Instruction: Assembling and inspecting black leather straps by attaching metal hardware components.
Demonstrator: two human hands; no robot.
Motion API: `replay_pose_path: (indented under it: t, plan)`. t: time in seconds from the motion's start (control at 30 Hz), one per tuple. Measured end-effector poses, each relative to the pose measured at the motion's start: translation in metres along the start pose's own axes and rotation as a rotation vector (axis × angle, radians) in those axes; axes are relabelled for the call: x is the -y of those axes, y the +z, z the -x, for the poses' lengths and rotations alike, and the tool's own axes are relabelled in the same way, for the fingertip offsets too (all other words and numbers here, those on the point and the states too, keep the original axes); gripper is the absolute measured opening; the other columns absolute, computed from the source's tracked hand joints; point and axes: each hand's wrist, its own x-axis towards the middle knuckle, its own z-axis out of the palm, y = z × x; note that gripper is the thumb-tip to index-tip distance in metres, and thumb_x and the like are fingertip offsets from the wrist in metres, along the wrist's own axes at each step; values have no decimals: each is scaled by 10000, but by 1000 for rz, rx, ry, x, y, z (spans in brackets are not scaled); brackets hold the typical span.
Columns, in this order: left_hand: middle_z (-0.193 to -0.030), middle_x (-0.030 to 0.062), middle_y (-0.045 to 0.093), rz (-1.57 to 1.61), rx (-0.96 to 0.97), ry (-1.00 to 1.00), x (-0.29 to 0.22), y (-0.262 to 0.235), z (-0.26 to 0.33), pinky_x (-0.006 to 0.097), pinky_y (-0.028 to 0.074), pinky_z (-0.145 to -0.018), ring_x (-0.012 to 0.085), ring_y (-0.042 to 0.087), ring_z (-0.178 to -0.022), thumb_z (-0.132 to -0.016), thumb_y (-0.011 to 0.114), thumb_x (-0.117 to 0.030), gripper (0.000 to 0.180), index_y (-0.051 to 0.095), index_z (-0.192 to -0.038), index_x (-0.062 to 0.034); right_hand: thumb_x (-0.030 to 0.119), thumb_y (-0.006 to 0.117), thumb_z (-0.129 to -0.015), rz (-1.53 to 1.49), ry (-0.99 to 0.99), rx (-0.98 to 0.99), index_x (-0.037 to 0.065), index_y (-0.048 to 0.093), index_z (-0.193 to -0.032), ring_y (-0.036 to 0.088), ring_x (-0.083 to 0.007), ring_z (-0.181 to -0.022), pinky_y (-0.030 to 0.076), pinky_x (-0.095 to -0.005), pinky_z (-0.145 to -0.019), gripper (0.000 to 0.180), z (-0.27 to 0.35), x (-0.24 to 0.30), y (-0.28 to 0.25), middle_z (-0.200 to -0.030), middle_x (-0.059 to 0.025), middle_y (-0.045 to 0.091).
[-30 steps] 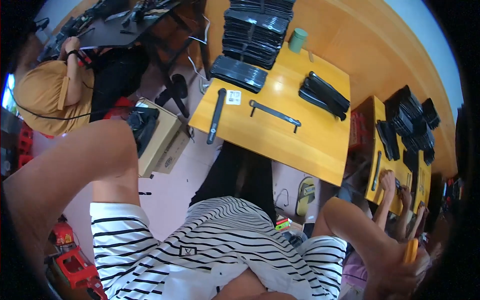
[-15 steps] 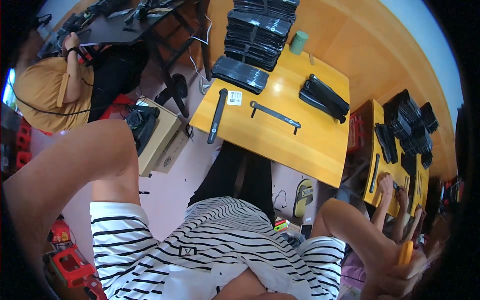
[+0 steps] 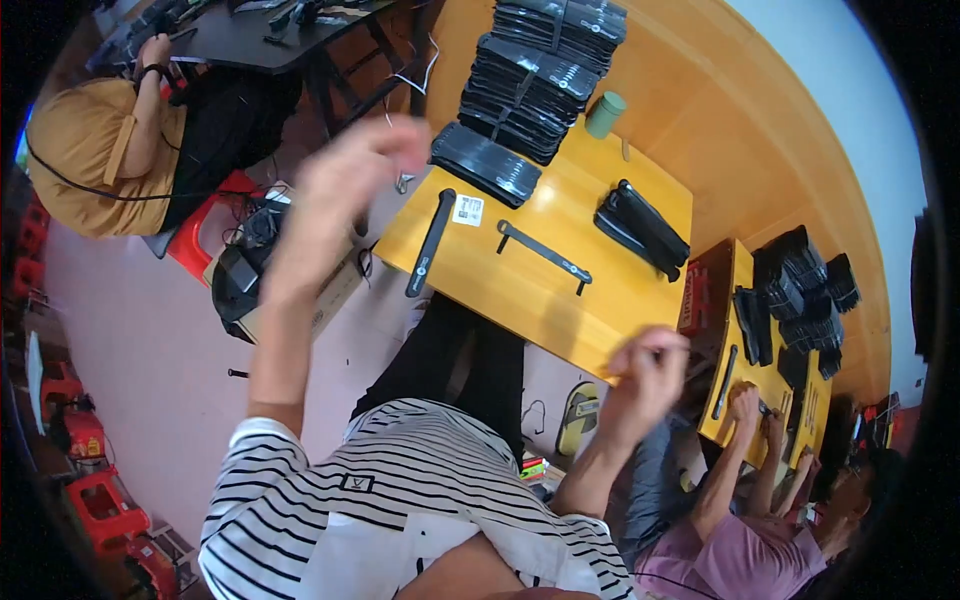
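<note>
My left hand [image 3: 362, 172] is raised in front of the left side of the yellow table [image 3: 500, 285], too smeared by motion to show whether its fingers hold anything. My right hand [image 3: 648, 382] is at the table's near right corner, its fingers curled in; whatever they hold, if anything, is hidden. Between the hands lies a flat black bar with rounded ends and two short pegs [image 3: 545, 251]. A longer black bar [image 3: 431, 243] rests along the left edge, beside a white printed label [image 3: 467, 210]. Neither bar is touched.
Tall bundled stacks of black packages [image 3: 530, 85] rise at the back, near a green canister [image 3: 605, 114]. Black pouches [image 3: 642, 228] lie to the right. An open carton [image 3: 325, 300] stands at left. Co-workers sit at a dark table [image 3: 300, 45] and a second yellow table [image 3: 722, 430].
Both hands have swung inward and forward toward the table. The orange thing seen at my right hand earlier no longer shows. My view has shifted slightly; the bars and label lie as before.
</note>
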Motion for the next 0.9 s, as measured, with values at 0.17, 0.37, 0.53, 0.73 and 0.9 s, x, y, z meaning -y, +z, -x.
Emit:
replay_pose_path:
  t: [0.17, 0.37, 0.53, 0.73, 0.9]
  plan:
    - [-904, 207, 610, -775, -28, -313, 176, 40, 47, 389, 486, -699, 320, 620, -795, -755, 646, -319, 440, 569, -1009, 32, 82, 451, -889, -78, 560, 373, 15, 488, -1021, 545, -125, -665, 456, -221, -578, 153, 37, -69, 27, -811, -58, 497]
    - [-826, 223, 618, -908, 1, -443, 207, 53, 43, 436, 477, -706, 378, 601, -808, -681, 675, -258, 397, 552, -947, 9, 108, 442, -900, -128, 637, 551, 8, 459, -1098, 516, -106, -586, 428, -213, -511, 223, 69, -105, 45, -753, -52, 502]
    - [-633, 63, 564, -125, -9, -691, 218, 34, 71, 310, 436, -553, 183, 546, -561, -714, 619, -180, 187, 557, -756, -9, 121, 458, -896, 49, 645, 579, 20, 460, -1093, 421, -40, -504, 314, -174, -424, 222, 69, -117, 47, -738, -29, 501]
    - [-836, 46, 552, 232, -223, -630, 153, 102, 90, 235, 428, -634, 95, 505, -722, -755, 584, -91, 286, 458, -996, -3, 100, 612, -807, 104, 503, 461, 16, 425, -1069, 502, -119, -677, 393, -248, -622, 332, 57, -134, 69, -738, -56, 527]
    - [-777, 3, 486, 300, -257, -572, 147, 127, 91, 223, 426, -604, 83, 489, -692, -807, 554, -82, 226, 468, -1004, -12, 82, 618, -794, -93, 602, 397, 50, 455, -1059, 435, -80, -512, 322, -209, -455, 312, 47, -131, 63, -760, -37, 528]
